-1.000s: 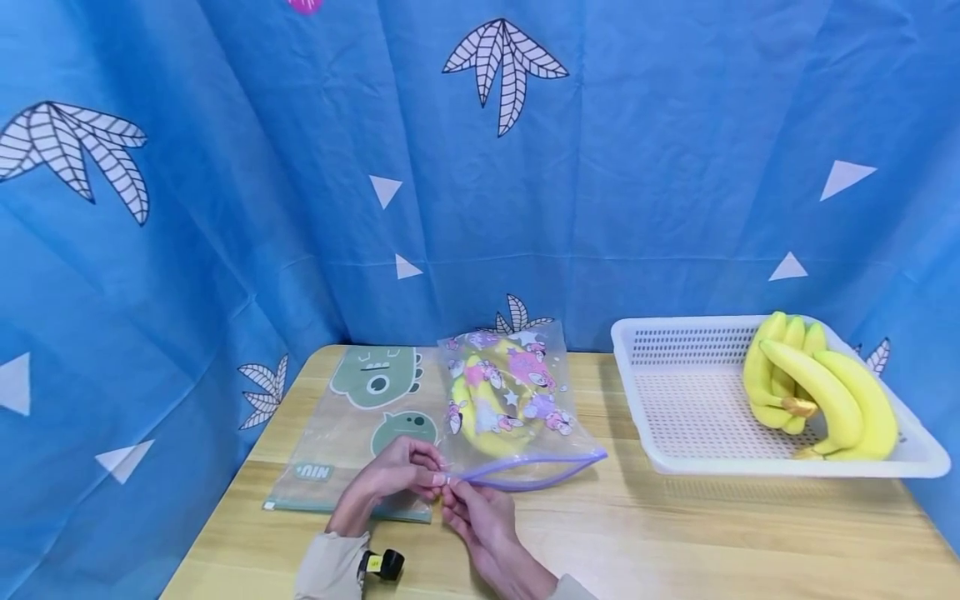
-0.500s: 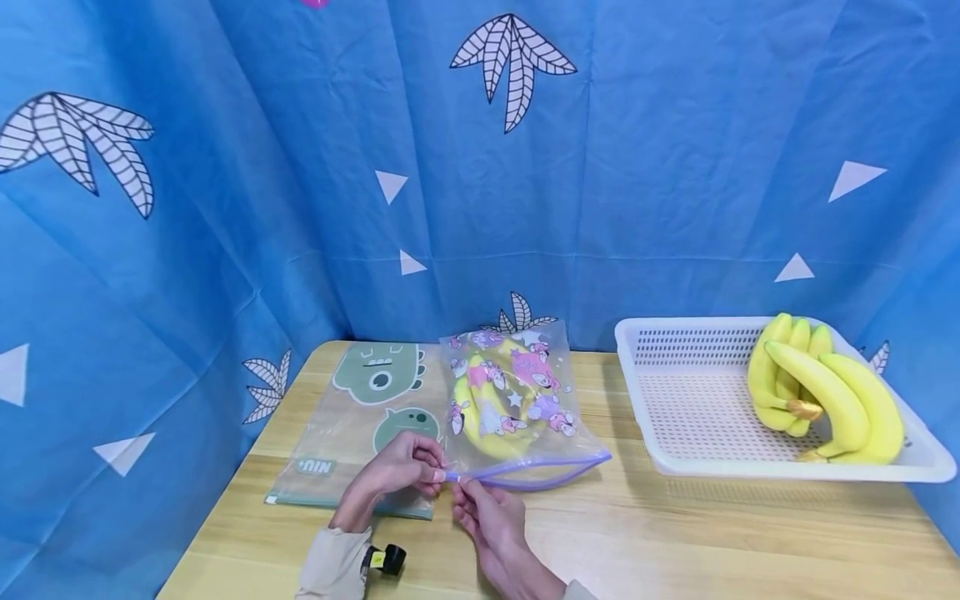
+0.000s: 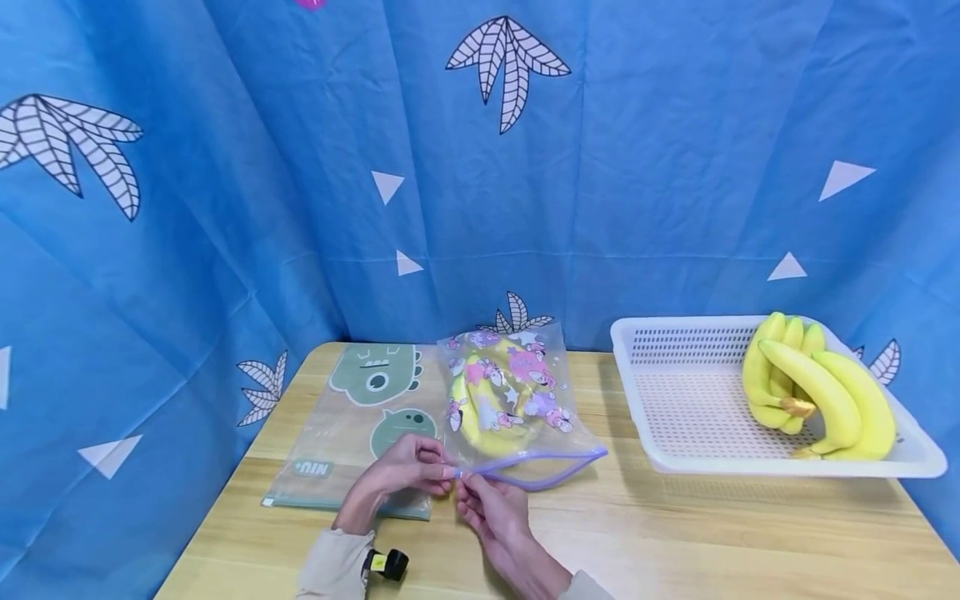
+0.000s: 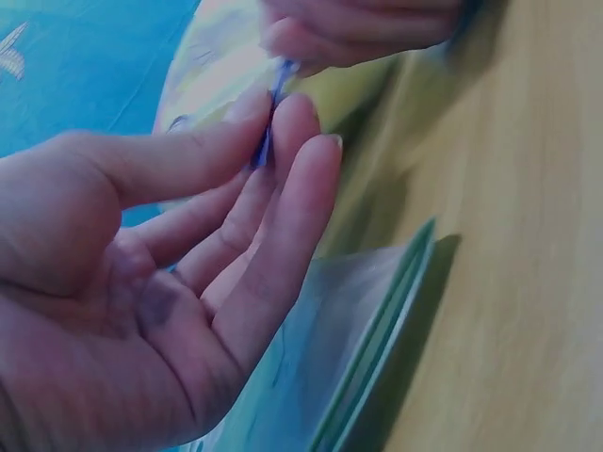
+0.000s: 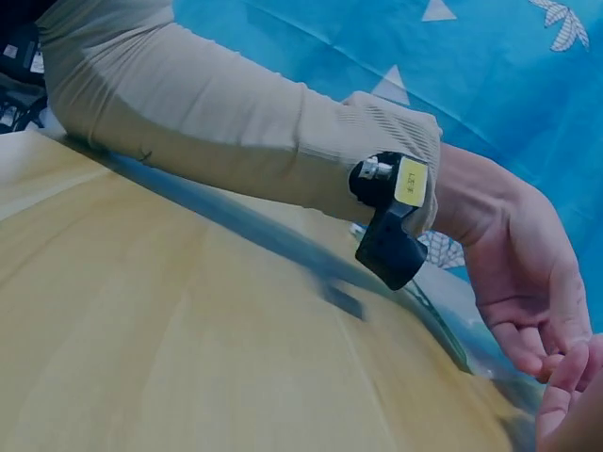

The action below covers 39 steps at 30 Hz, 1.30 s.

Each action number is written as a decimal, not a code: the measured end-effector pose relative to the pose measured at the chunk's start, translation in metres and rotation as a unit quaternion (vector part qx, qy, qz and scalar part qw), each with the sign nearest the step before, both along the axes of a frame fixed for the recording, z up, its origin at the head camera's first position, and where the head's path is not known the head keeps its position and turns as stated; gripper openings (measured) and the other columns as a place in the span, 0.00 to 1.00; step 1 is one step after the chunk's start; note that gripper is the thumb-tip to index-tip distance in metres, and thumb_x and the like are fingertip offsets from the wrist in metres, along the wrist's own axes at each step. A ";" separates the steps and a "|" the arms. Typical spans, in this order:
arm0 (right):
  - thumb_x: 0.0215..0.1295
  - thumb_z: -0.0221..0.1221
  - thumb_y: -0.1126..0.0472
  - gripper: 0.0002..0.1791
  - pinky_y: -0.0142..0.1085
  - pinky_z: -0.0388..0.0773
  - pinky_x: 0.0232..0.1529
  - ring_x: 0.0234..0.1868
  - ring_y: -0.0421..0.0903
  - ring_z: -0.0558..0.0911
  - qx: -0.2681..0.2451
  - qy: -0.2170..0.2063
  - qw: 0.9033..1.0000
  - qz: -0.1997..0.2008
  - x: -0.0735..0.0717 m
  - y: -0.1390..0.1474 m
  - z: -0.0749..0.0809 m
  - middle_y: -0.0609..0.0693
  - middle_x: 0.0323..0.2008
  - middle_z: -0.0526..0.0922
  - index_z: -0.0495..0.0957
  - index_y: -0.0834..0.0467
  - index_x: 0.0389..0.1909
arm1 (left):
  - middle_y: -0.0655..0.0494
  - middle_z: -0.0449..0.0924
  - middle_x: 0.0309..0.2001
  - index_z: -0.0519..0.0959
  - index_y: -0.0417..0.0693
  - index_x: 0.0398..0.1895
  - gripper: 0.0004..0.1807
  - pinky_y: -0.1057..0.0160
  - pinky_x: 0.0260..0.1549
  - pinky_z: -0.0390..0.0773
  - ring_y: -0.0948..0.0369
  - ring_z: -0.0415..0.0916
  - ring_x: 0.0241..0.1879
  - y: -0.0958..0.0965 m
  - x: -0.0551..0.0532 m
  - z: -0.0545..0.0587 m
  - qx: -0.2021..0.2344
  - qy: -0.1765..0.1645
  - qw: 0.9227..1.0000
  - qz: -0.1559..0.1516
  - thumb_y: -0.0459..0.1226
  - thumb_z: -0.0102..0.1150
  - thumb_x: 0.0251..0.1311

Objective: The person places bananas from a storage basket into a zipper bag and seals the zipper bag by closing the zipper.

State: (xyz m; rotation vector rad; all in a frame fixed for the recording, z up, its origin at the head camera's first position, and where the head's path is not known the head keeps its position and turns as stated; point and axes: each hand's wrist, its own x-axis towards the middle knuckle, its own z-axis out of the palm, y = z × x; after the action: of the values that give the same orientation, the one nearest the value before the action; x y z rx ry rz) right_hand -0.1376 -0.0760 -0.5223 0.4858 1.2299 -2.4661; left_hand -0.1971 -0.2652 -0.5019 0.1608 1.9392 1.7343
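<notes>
A clear zip bag [image 3: 558, 392] with pink and purple cartoon prints lies flat on the table, yellow bananas [image 3: 468, 412] inside it. Its purple zip edge [image 3: 543, 486] gapes on the right side. My left hand [image 3: 408, 468] pinches the left end of that edge between thumb and fingertips. Close beside it, my right hand [image 3: 498, 517] pinches the zip at a small pale slider [image 3: 461, 474], mostly covered by the fingers. From the left wrist view, the purple strip [image 4: 265, 146] runs between the left thumb and fingers towards the right hand [image 4: 367, 24].
A second zip bag [image 3: 315, 433] with green dinosaur prints lies flat at the left, partly under my left hand. At the right stands a white perforated basket [image 3: 697, 417] with more bananas [image 3: 817, 392] in it. A blue curtain [image 3: 660, 167] hangs behind the wooden table [image 3: 675, 542].
Both hands have shifted a little to the right along the purple zip edge, with the slider moving right too. The bags and basket stay in place.
</notes>
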 end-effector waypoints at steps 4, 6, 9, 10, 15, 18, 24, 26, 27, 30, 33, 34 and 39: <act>0.65 0.66 0.67 0.12 0.29 0.83 0.33 0.28 0.38 0.84 0.007 0.003 1.000 0.003 0.001 -0.001 0.000 0.51 0.30 0.87 0.80 0.71 0.45 | 0.44 0.86 0.30 0.81 0.26 0.41 0.08 0.57 0.33 0.87 0.57 0.85 0.27 0.002 0.002 0.000 -0.007 0.012 1.000 0.009 0.25 0.67 0.61; 0.65 0.66 0.67 0.13 0.29 0.83 0.32 0.28 0.38 0.83 0.012 0.006 1.000 0.003 0.002 -0.001 0.000 0.51 0.29 0.87 0.80 0.71 0.45 | 0.44 0.86 0.30 0.81 0.26 0.40 0.08 0.58 0.31 0.87 0.58 0.84 0.26 0.001 0.002 0.000 -0.011 0.017 1.000 0.009 0.24 0.67 0.60; 0.65 0.65 0.67 0.12 0.28 0.82 0.31 0.27 0.38 0.83 0.018 0.009 1.000 0.001 0.002 0.000 0.000 0.51 0.29 0.87 0.81 0.72 0.45 | 0.43 0.85 0.29 0.81 0.25 0.40 0.09 0.59 0.29 0.87 0.59 0.83 0.24 -0.003 0.001 -0.001 -0.018 0.021 1.000 0.007 0.25 0.67 0.60; 0.65 0.65 0.67 0.11 0.28 0.82 0.31 0.27 0.38 0.83 0.019 0.009 1.000 -0.004 0.002 0.001 0.000 0.51 0.29 0.87 0.81 0.72 0.44 | 0.43 0.85 0.29 0.81 0.24 0.40 0.09 0.59 0.29 0.87 0.59 0.83 0.24 -0.004 0.001 -0.001 -0.019 0.022 1.000 0.010 0.24 0.67 0.60; 0.64 0.66 0.67 0.09 0.27 0.81 0.30 0.26 0.37 0.82 0.018 0.006 1.000 -0.022 -0.001 0.011 0.001 0.51 0.27 0.87 0.81 0.70 0.41 | 0.42 0.85 0.28 0.81 0.25 0.39 0.08 0.60 0.26 0.86 0.59 0.82 0.21 -0.013 -0.002 -0.002 -0.032 0.024 0.999 0.027 0.24 0.67 0.60; 0.64 0.67 0.67 0.09 0.27 0.81 0.30 0.26 0.37 0.82 0.014 0.003 1.000 -0.019 -0.001 0.017 0.002 0.50 0.27 0.87 0.81 0.69 0.40 | 0.43 0.85 0.28 0.81 0.26 0.38 0.07 0.60 0.27 0.86 0.59 0.82 0.22 -0.015 -0.004 -0.001 -0.031 0.023 0.999 0.021 0.25 0.68 0.60; 0.65 0.66 0.67 0.07 0.26 0.82 0.32 0.27 0.37 0.83 -0.006 -0.008 1.000 -0.019 0.002 0.032 0.003 0.51 0.29 0.88 0.82 0.66 0.41 | 0.49 0.83 0.25 0.81 0.26 0.38 0.07 0.61 0.26 0.86 0.60 0.82 0.22 -0.023 -0.004 -0.003 -0.032 0.029 0.998 0.035 0.24 0.68 0.60; 0.65 0.66 0.67 0.06 0.26 0.82 0.33 0.27 0.38 0.83 -0.008 -0.009 1.000 -0.023 0.002 0.039 0.003 0.51 0.30 0.88 0.83 0.65 0.40 | 0.50 0.83 0.25 0.81 0.26 0.37 0.06 0.62 0.26 0.86 0.61 0.81 0.21 -0.026 -0.004 -0.003 -0.034 0.031 0.998 0.044 0.24 0.68 0.59; 0.65 0.66 0.67 0.06 0.26 0.82 0.33 0.27 0.38 0.84 -0.008 -0.008 1.000 -0.024 0.002 0.042 0.003 0.51 0.30 0.88 0.83 0.65 0.40 | 0.50 0.83 0.25 0.81 0.27 0.37 0.06 0.62 0.25 0.86 0.61 0.81 0.22 -0.027 -0.004 -0.003 -0.035 0.035 0.998 0.044 0.24 0.67 0.59; 0.66 0.66 0.67 0.05 0.26 0.82 0.33 0.28 0.38 0.84 -0.003 -0.005 1.000 -0.021 0.001 0.053 0.003 0.51 0.31 0.88 0.83 0.65 0.40 | 0.50 0.83 0.25 0.81 0.29 0.35 0.05 0.61 0.25 0.86 0.61 0.81 0.22 -0.028 -0.004 -0.004 -0.032 0.033 0.998 0.045 0.24 0.67 0.59; 0.67 0.66 0.66 0.05 0.26 0.82 0.34 0.28 0.37 0.84 0.009 0.000 1.000 -0.010 0.002 0.062 0.002 0.51 0.30 0.88 0.84 0.65 0.39 | 0.49 0.84 0.25 0.81 0.28 0.35 0.05 0.60 0.25 0.86 0.61 0.82 0.21 -0.026 -0.004 -0.005 -0.028 0.038 0.998 0.036 0.24 0.68 0.59; 0.67 0.66 0.66 0.05 0.26 0.82 0.34 0.28 0.37 0.84 0.014 -0.001 1.000 -0.007 0.002 0.065 0.002 0.50 0.30 0.88 0.85 0.64 0.38 | 0.49 0.84 0.26 0.81 0.28 0.35 0.05 0.60 0.25 0.86 0.61 0.81 0.21 -0.025 -0.004 -0.004 -0.027 0.039 0.998 0.036 0.24 0.68 0.59; 0.67 0.66 0.64 0.04 0.26 0.82 0.34 0.28 0.36 0.83 0.026 -0.003 1.000 -0.007 0.003 0.077 0.001 0.49 0.30 0.87 0.85 0.62 0.36 | 0.48 0.84 0.26 0.81 0.29 0.34 0.04 0.61 0.25 0.86 0.61 0.80 0.21 -0.024 -0.002 -0.003 -0.025 0.046 0.997 0.051 0.23 0.67 0.58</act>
State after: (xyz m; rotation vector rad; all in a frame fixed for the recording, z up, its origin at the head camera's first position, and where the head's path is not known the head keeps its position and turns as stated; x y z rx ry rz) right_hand -0.1343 0.0013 -0.5213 0.5168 1.2946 -2.4479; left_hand -0.1995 -0.2890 -0.5049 0.1288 2.0880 1.7691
